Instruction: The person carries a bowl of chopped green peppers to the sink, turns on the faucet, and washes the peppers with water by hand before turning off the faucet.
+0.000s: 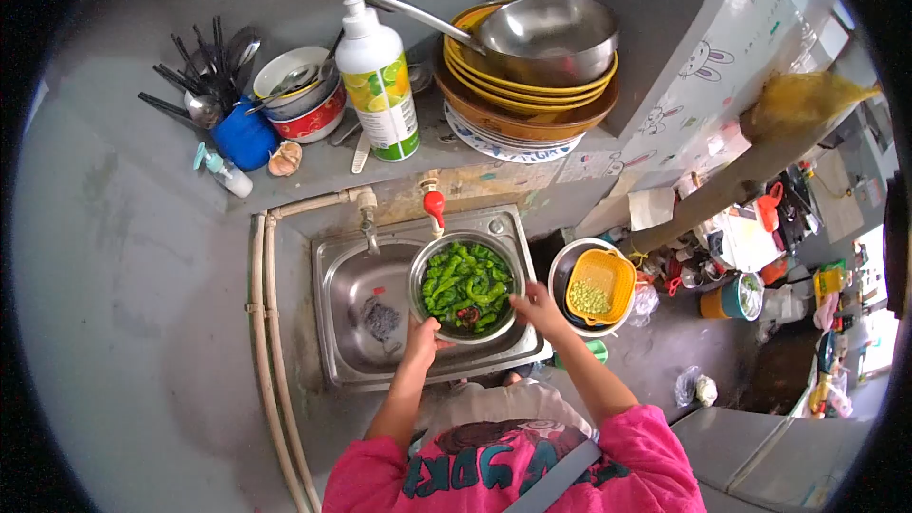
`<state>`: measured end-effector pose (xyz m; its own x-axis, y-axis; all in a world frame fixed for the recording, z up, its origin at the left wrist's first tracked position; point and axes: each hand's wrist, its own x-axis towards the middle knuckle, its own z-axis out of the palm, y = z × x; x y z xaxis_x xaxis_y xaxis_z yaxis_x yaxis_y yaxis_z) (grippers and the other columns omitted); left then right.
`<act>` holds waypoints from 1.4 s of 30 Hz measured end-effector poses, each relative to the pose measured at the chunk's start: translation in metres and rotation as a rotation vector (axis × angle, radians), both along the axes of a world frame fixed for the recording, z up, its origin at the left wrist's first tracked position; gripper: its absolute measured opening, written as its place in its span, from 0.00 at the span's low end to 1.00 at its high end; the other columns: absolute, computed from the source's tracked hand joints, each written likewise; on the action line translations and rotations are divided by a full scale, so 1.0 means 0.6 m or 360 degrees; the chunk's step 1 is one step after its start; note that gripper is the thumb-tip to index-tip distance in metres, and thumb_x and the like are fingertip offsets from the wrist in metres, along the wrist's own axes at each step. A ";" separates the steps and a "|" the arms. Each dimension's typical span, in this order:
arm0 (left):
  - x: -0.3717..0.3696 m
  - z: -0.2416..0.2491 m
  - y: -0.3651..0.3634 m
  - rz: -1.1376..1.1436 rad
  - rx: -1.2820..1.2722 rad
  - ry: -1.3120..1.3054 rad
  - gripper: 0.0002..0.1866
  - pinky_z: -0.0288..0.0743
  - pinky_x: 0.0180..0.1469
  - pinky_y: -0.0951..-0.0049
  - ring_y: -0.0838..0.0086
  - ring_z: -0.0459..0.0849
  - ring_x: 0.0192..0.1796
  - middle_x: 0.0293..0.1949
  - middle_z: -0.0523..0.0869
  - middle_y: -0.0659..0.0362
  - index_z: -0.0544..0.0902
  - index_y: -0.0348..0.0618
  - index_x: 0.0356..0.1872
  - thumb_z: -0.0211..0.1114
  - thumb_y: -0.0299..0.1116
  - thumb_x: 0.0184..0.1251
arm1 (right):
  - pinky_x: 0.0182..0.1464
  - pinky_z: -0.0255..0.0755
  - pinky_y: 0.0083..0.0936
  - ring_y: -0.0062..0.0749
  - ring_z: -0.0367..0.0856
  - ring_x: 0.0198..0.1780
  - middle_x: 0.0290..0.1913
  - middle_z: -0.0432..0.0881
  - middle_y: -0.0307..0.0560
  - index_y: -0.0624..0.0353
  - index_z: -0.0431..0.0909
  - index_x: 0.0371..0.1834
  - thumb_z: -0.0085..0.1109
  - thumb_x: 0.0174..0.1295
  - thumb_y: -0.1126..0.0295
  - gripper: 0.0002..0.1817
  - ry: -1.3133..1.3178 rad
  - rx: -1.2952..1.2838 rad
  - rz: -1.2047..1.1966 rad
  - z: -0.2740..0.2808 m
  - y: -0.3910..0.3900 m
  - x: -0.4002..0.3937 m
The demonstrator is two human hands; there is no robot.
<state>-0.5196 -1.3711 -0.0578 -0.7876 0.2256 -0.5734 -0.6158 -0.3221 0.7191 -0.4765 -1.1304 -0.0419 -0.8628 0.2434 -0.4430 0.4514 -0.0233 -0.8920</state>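
A steel bowl [415, 277] full of cut green peppers [465, 285] is held over the metal sink [332, 323], just below a red-handled tap [433, 203]. My left hand [422, 337] grips the bowl's near-left rim. My right hand [534, 306] holds the rim on the right side, fingers at the edge of the peppers. A few red bits lie among the green pieces.
A shelf above the sink carries a dish soap bottle [380, 81], stacked bowls with a steel ladle-pan [541, 38], a blue utensil holder [242, 138] and a small bowl [304, 100]. Right of the sink, a yellow colander [598, 285] sits in a white basin on the floor.
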 end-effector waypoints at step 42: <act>-0.011 0.160 0.159 -0.2335 -0.2277 0.1957 0.52 0.60 0.60 0.38 0.38 0.50 0.69 0.69 0.55 0.55 0.62 0.69 0.65 0.78 0.37 0.30 | 0.26 0.81 0.37 0.45 0.81 0.29 0.38 0.78 0.56 0.62 0.60 0.55 0.41 0.55 0.80 0.21 -0.0152 -0.1024 -0.0407 -0.022 -0.072 0.116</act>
<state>-0.5260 -1.2755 0.0383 -0.5052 0.7674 -0.3948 0.8144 0.5753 0.0760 -0.4068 -1.1735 -0.0552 -0.7633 0.0975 -0.6386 0.4372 -0.6498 -0.6218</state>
